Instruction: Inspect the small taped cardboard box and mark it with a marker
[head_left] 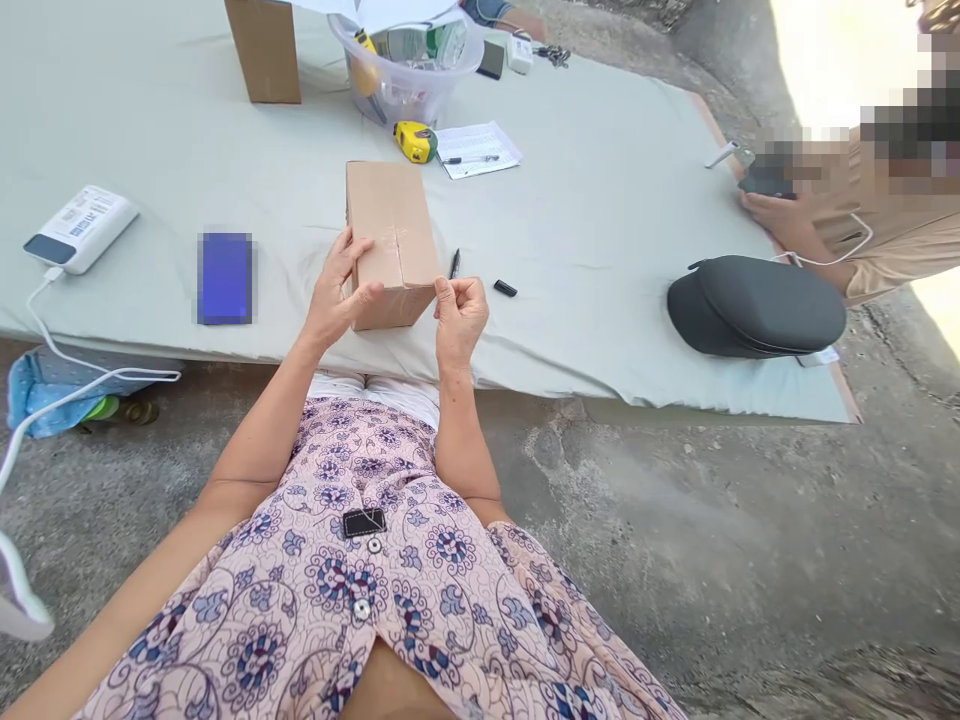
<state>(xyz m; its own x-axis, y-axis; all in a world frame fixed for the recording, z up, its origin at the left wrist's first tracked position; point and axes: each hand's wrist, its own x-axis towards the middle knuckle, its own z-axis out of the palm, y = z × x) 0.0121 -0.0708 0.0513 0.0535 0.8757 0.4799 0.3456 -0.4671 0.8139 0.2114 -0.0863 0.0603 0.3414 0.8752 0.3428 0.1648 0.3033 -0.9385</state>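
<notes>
A closed brown cardboard box (390, 215) stands on the cloth-covered table near its front edge, with clear tape along its top seam. My left hand (337, 290) rests against the box's left side and top, thumb and fingers spread apart. At the box's near right corner my right hand (460, 315) is pinched, its fingertips touching the edge; what they hold, if anything, is too small to tell. Just right of the box lies a black pen (455, 263), partly behind my right hand, and beside it a black cap (505, 288).
Behind the box are a yellow tape measure (415, 142), a paper (487, 150) with a pen, and a plastic basket (409, 75). A power bank (81, 228) and blue item (226, 278) lie left, a black case (757, 305) right. A person sits at far right.
</notes>
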